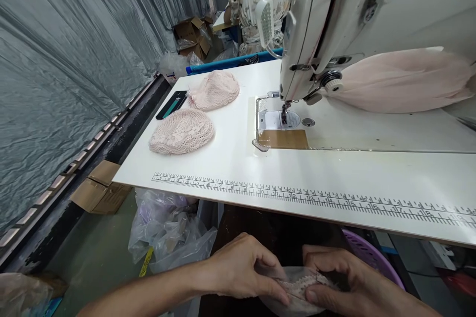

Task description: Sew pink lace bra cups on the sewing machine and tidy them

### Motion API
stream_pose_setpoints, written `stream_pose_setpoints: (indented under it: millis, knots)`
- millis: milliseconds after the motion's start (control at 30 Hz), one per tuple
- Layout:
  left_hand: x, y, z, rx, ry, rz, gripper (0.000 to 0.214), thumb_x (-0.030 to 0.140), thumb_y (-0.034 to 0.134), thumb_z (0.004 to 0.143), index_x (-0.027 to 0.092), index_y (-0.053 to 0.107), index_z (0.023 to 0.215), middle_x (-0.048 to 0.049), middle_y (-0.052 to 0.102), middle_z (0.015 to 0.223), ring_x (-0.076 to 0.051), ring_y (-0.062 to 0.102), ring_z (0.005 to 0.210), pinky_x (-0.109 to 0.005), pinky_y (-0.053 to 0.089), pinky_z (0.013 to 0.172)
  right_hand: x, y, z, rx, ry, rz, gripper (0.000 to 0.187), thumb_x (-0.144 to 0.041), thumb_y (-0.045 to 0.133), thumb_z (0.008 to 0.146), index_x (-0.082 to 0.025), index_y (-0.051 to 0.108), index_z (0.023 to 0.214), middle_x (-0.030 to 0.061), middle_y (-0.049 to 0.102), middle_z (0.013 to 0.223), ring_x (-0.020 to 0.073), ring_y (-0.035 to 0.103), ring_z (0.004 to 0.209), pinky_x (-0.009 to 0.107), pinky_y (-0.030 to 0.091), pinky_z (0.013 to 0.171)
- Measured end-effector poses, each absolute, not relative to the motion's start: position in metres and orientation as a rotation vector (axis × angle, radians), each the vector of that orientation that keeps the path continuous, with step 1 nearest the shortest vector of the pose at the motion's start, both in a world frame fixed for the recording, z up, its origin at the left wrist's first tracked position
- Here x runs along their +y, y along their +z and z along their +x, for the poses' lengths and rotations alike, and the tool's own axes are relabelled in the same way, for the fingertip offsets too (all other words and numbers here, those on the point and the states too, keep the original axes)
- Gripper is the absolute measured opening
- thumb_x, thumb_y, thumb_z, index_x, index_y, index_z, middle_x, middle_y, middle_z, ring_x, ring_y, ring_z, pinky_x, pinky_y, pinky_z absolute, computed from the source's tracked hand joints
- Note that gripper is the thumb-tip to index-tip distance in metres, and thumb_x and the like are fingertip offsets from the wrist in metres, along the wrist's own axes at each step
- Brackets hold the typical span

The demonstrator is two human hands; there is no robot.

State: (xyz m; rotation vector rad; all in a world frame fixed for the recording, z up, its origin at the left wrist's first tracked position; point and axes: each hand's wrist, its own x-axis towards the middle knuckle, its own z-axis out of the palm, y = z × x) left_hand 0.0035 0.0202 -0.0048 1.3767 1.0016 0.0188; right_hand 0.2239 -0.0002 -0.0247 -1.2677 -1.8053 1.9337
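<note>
Below the table's front edge, my left hand pinches one side of a pale pink piece of lace fabric with a sheer part around it. My right hand grips the other side, its thumb pressed on the lace edge. Both hands are closed on the same piece, close together over my lap. On the table to the left lie two pink lace cup-shaped pieces, a nearer one and a farther one. The sewing machine stands beyond my hands, its presser foot over the needle plate.
A printed ruler runs along the white table. A dark phone-like object lies beside the lace pieces. Pink cloth rests by the machine arm. Plastic bags, a cardboard box and a purple basket sit below. Another person is behind.
</note>
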Motion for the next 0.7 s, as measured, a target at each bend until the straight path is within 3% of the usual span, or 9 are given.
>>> stream_pose_setpoints:
  millis: [133,300,533,700]
  knots:
    - [0.021,-0.005,0.005,0.975,0.024,1.315,0.036,0.046,0.075,0.066,0.014,0.076,0.082,0.0026,0.057,0.059,-0.008,0.049,0.059,-0.014,0.035,0.052,0.000,-0.026,0.221,-1.781,2.004,-1.160,0.023,-0.041,0.062,0.080,-0.019,0.064,0.073,-0.0018,0.050,0.075,0.0126,0.047,0.067,0.022,0.036,0.059]
    - [0.021,-0.008,0.001,0.970,0.028,1.318,0.033,0.046,0.075,0.066,0.018,0.076,0.083,0.0019,0.063,0.062,-0.009,0.053,0.060,-0.015,0.038,0.054,0.002,-0.017,0.213,-1.734,2.024,-1.235,0.023,-0.035,0.061,0.078,-0.018,0.058,0.063,-0.0035,0.044,0.068,0.0101,0.040,0.059,0.021,0.032,0.053]
    - [0.019,-0.010,-0.003,0.943,0.003,1.189,0.055,0.064,0.073,0.057,0.017,0.076,0.084,-0.0027,0.069,0.070,-0.014,0.060,0.066,-0.019,0.046,0.064,0.003,-0.024,0.213,-1.735,2.098,-1.219,0.022,-0.036,0.062,0.077,-0.017,0.058,0.066,-0.0043,0.042,0.065,0.0101,0.037,0.058,0.022,0.028,0.051]
    - [0.020,-0.009,-0.010,0.857,-0.025,1.127,0.057,0.065,0.073,0.058,0.017,0.076,0.090,-0.0018,0.070,0.072,-0.013,0.063,0.069,-0.019,0.048,0.072,0.002,-0.027,0.214,-1.759,2.081,-1.260,0.026,-0.039,0.060,0.078,-0.017,0.054,0.065,-0.0038,0.043,0.066,0.0113,0.039,0.060,0.022,0.030,0.054]
